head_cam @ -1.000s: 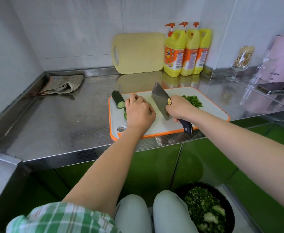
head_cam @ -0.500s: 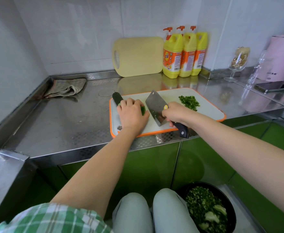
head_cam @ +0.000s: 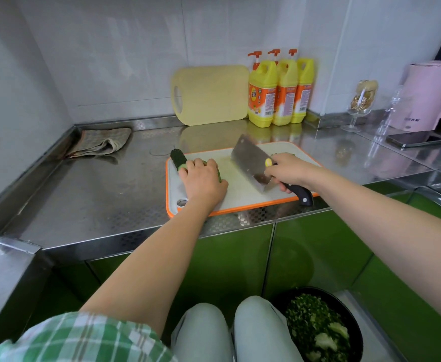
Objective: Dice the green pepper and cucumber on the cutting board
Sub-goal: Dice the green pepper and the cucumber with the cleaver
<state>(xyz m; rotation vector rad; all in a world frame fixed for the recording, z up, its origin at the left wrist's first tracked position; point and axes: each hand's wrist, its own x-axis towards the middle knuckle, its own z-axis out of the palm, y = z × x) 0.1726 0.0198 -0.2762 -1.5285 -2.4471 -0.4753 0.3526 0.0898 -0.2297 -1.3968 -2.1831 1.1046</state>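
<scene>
Left hand (head_cam: 203,182) curls over a mostly hidden green cucumber (head_cam: 218,174); right hand (head_cam: 290,171) grips the broad steel cleaver (head_cam: 250,160) above the orange-rimmed board (head_cam: 236,195).

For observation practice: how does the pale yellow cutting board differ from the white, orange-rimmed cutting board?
The pale yellow cutting board leans against the wall; the white, orange-rimmed cutting board lies flat. The yellow is bare; the white holds a dark green cucumber. Both have handle holes.
</scene>
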